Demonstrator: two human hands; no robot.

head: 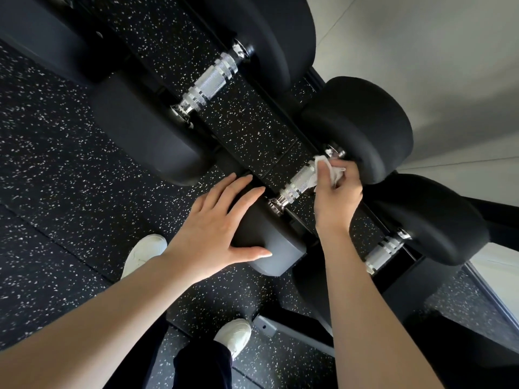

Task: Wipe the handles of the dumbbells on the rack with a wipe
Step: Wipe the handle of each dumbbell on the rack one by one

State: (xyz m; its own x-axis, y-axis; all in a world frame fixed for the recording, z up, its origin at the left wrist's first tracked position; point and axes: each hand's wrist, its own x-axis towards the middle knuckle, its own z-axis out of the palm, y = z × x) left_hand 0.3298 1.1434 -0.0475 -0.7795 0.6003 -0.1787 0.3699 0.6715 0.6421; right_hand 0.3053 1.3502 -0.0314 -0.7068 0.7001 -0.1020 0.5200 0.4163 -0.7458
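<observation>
Three black dumbbells lie side by side on a dark rack (295, 329). My right hand (337, 192) pinches a white wipe (320, 171) against the far end of the middle dumbbell's chrome knurled handle (296, 185). My left hand (213, 223) rests flat, fingers straight, on the near head (269, 242) of that same dumbbell. The larger dumbbell's handle (209, 82) lies bare up and to the left. A third handle (386, 249) shows at the lower right, beyond my right forearm.
Speckled black rubber flooring (56, 164) spreads under the rack. My two white shoes (143, 254) stand on it close to the rack's frame. A pale wall (435, 66) rises behind the dumbbells' far heads.
</observation>
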